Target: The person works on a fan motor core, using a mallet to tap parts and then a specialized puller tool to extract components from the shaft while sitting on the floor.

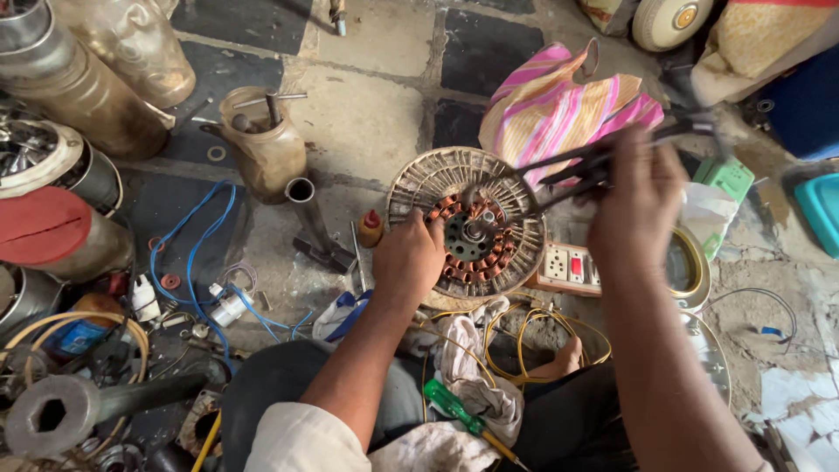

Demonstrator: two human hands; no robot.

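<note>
Soft daylight, right hand point(634, 205) perhaps motion-blurred
</note>
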